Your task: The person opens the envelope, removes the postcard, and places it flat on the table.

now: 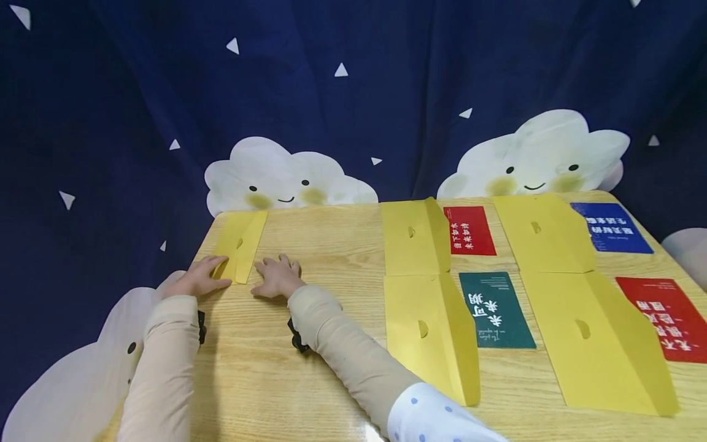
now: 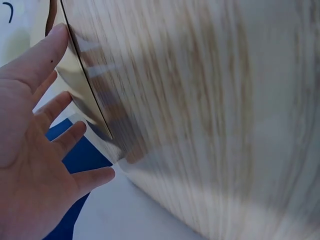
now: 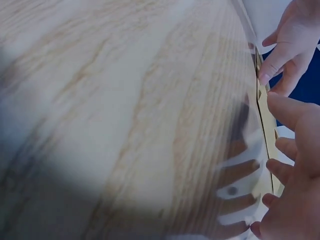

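Observation:
A yellow paper envelope (image 1: 240, 230) with a half-moon slot lies flat at the table's far left corner. My left hand (image 1: 196, 279) is over its near left corner, thumb and fingers spread and fairly straight. In the left wrist view, the left thumb (image 2: 55, 45) touches the envelope's edge (image 2: 82, 82). My right hand (image 1: 276, 277) rests beside the envelope's right edge, fingers spread and holding nothing. In the right wrist view, the right fingers (image 3: 280, 170) are right at the envelope's long edge (image 3: 268, 125), with the left hand (image 3: 290, 47) beyond.
Several larger yellow envelopes with raised flaps, such as the near middle one (image 1: 420, 331), lie in two columns at the right. Beside them are red (image 1: 469, 230), green (image 1: 497, 310) and blue (image 1: 615, 227) cards with white lettering. A dark blue curtain (image 1: 353, 104) hangs behind the wooden table (image 1: 265, 374).

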The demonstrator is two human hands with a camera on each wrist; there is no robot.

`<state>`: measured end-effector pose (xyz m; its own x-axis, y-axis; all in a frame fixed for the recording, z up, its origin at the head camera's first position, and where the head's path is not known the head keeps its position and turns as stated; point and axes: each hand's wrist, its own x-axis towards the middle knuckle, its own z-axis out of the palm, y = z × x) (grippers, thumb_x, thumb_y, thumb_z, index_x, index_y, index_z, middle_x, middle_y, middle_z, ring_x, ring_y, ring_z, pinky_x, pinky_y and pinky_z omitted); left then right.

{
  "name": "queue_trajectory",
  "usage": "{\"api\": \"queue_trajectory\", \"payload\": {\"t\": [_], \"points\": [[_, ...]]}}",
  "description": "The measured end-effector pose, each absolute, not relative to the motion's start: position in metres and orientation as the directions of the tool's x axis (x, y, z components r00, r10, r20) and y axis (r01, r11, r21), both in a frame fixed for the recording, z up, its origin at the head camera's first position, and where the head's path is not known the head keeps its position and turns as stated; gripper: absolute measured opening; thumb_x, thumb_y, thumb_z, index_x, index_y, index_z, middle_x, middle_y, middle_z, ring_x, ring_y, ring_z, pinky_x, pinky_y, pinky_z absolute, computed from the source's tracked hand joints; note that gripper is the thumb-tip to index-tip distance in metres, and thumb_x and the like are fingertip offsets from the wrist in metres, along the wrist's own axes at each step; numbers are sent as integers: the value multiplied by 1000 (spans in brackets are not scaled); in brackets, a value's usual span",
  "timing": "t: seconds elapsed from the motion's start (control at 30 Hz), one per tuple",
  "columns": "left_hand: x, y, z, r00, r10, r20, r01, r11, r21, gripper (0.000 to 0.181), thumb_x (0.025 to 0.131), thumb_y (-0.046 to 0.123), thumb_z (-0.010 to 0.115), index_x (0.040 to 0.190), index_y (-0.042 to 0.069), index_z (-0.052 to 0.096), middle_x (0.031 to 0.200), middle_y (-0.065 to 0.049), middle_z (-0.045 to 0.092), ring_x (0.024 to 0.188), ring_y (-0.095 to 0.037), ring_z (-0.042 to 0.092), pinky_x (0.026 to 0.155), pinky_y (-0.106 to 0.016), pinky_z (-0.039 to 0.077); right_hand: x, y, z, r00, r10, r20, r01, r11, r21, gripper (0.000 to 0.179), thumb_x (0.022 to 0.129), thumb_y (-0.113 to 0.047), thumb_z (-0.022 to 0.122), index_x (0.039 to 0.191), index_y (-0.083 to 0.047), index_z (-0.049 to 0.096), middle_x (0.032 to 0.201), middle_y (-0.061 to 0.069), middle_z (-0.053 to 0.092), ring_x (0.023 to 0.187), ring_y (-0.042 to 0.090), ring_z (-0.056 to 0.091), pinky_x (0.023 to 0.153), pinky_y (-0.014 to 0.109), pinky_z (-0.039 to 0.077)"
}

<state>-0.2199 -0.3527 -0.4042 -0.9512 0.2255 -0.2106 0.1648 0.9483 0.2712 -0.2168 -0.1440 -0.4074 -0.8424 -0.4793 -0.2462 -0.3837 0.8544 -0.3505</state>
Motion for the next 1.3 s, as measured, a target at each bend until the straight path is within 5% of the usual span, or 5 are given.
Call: {"api": "queue_trajectory", "payload": {"t": [0.37, 0.7, 0.97, 1.3], "points": [[-219, -343, -401, -954, 180, -240, 116, 959, 260, 81, 79, 44, 67, 134, -7, 35, 131, -32, 31, 118, -51, 26, 95, -62, 24, -215, -145, -413, -762, -566, -315, -496, 822, -279, 60, 88, -55, 46, 142, -38, 26, 149, -15, 17, 138, 21, 6, 105, 47, 12], [-219, -350, -402, -950, 234, -205, 168, 940, 296, 66, 86, 29, 61, 133, -9, 34, 133, -33, 27, 118, -55, 19, 94, -65, 19, -215, -144, -417, -749, -584, -313, -550, 811, -197, 58, 90, -56, 41, 143, -36, 27, 149, -16, 15, 138, 17, 5, 106, 47, 13], [-210, -351, -407, -945, 237, -227, 167, 943, 289, 69, 86, 33, 60, 135, -9, 33, 135, -34, 27, 119, -55, 20, 96, -63, 20, -211, -142, -417, -738, -597, -315, -580, 800, -156, 55, 91, -55, 39, 142, -35, 29, 148, -19, 17, 138, 17, 9, 106, 46, 14], [-212, -351, -412, -952, 233, -200, 152, 923, 353, 75, 83, 38, 64, 135, -7, 34, 135, -32, 27, 120, -53, 21, 95, -64, 20, -215, -129, -413, -733, -600, -321, -539, 800, -262, 50, 92, -52, 40, 140, -38, 32, 146, -22, 21, 138, 17, 9, 106, 45, 12]]}}
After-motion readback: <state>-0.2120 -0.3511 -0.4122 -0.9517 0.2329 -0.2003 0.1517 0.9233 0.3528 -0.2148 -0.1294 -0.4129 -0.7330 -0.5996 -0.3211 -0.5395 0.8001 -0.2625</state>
